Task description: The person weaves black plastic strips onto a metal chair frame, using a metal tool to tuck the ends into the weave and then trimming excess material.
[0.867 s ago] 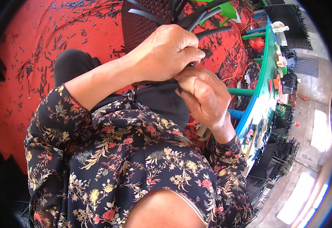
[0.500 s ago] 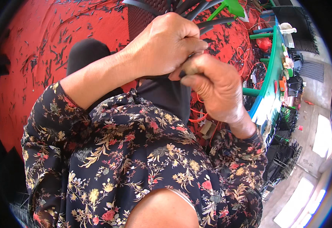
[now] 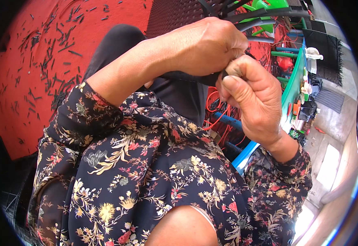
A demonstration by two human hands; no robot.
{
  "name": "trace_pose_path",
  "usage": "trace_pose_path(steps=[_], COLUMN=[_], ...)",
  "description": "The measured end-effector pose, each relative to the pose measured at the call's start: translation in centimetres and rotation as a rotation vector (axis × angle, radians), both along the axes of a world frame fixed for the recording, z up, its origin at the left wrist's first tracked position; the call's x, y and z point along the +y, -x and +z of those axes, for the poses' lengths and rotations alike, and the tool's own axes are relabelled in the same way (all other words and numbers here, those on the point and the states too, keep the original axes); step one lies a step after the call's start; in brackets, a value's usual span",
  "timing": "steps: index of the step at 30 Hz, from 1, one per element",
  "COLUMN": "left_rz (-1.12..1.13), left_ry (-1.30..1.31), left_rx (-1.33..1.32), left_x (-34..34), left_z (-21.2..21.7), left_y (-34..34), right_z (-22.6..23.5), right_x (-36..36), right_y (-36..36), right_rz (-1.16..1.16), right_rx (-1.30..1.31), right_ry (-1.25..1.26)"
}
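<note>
My left hand (image 3: 209, 47) is closed, its fingers curled over toward my right hand. My right hand (image 3: 253, 94) is closed too, thumb pressed against the bent forefinger on a dark flat strip (image 3: 225, 74) of which only a short end shows. The two hands touch at the knuckles, and they hide most of what they grip. Just beyond them is a dark brown woven panel (image 3: 166, 18), with several loose black strips (image 3: 265, 15) sticking out to the right of it.
Black offcuts (image 3: 60, 61) litter the red floor (image 3: 6, 98) at left. A green plastic seat (image 3: 273, 5) is at the far right. A green-edged table (image 3: 292, 78) bears assorted items, with orange cords (image 3: 224, 112) tangled beneath. My dark-trousered knee (image 3: 119, 41) sits beside the panel.
Both hands have shifted right in the picture, still closed and together. The view has swung, so the knee, woven panel and strips also appear farther right.
</note>
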State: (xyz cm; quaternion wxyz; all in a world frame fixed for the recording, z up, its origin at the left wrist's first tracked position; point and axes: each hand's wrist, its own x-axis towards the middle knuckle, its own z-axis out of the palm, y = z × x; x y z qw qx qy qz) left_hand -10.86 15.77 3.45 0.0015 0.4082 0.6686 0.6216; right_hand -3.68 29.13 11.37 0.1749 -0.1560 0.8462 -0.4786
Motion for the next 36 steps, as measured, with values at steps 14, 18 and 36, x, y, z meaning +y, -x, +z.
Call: trace_pose_path(steps=[14, 18, 36], left_rz=[0.247, 0.329, 0.276], left_ry=[-0.127, -0.089, -0.004], left_rx=[-0.042, 0.134, -0.296], left_x=[-2.8, -4.3, -5.8], left_z=[-0.5, -0.3, 1.7], left_y=[-4.0, -5.4, -7.1], right_z=[-1.7, -2.7, 0.2], right_x=[0.3, 0.2, -2.7], right_y=[-0.9, -0.8, 1.7], right_rz=[-0.001, -0.023, 0.173], right_rx=[-0.159, -0.166, 0.095], right_ry=[0.431, 0.589, 0.018])
